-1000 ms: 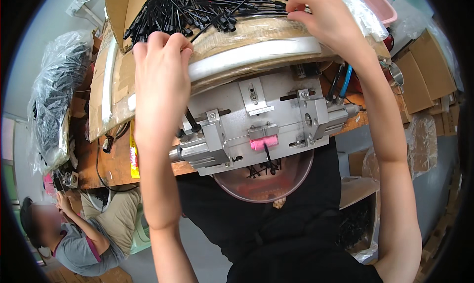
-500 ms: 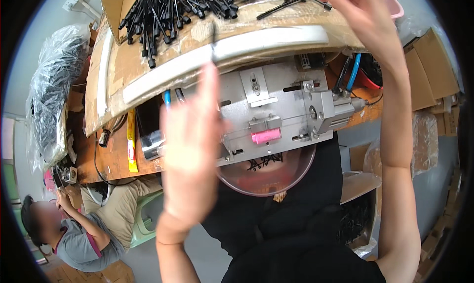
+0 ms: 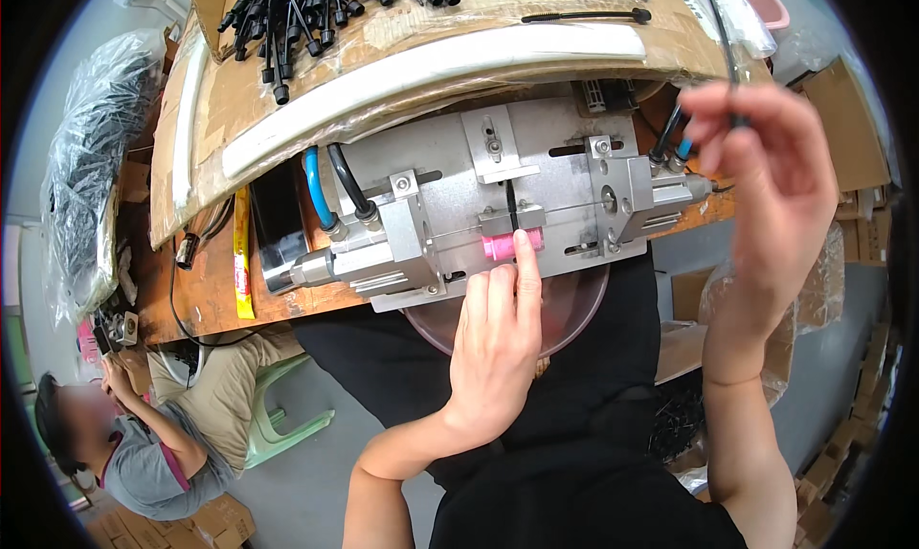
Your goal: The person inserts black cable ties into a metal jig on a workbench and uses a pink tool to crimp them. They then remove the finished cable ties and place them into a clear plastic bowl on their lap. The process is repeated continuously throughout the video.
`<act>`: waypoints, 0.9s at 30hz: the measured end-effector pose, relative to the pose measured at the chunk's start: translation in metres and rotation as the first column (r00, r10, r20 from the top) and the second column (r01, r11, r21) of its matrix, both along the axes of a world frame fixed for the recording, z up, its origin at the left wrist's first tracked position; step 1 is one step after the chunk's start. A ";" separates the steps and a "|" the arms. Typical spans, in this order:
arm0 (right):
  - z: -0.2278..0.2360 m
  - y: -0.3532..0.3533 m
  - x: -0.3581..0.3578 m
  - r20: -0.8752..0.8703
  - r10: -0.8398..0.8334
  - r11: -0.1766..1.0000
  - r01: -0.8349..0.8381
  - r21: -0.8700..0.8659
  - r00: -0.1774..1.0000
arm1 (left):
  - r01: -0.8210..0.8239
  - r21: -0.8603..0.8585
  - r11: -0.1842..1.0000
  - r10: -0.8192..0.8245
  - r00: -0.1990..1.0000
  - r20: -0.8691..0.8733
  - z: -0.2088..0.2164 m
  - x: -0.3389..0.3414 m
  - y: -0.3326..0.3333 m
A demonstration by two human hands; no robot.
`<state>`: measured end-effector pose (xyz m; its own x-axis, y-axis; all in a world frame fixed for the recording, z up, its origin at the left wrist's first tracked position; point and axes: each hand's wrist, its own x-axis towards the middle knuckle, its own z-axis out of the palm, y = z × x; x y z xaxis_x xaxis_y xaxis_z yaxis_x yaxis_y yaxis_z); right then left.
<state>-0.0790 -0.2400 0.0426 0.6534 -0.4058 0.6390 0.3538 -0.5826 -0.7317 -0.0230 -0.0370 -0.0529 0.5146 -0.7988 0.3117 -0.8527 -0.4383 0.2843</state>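
A grey metal fixture (image 3: 536, 180) with two side cylinders sits at the bench's near edge. A pink block (image 3: 500, 247) lies at its middle. My left hand (image 3: 498, 338) reaches up to it, the index fingertip pressing a thin black rod (image 3: 511, 207) into the pink block. My right hand (image 3: 766, 185) is raised at the right, pinching another thin black rod (image 3: 723, 46) that runs up from its fingers. A heap of black rods (image 3: 316, 3) lies on the cardboard tray (image 3: 287, 99) behind the fixture. One loose rod (image 3: 584, 16) lies apart on it.
A clear pinkish bowl (image 3: 574, 324) hangs under the fixture. Blue and black hoses (image 3: 330, 190) feed the left cylinder. Plastic bags (image 3: 91, 166) pile up at the left, cardboard boxes (image 3: 842, 128) at the right. Another person (image 3: 124, 444) sits low at the left.
My left hand came down from the rod heap to the pink block with a rod. My right hand drew back from the tray's far edge, holding a rod.
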 end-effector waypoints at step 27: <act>-0.030 0.035 0.004 -0.232 -0.147 0.766 -0.038 -0.642 0.962 | 0.000 -0.339 0.941 0.049 0.990 0.134 0.081 0.092 -0.019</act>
<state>-0.0750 -0.2054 0.0128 0.8175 -0.0062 0.5759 0.1636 -0.9563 -0.2425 0.0689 -0.0561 0.0280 0.4653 -0.6218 0.6300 -0.8843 -0.3585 0.2992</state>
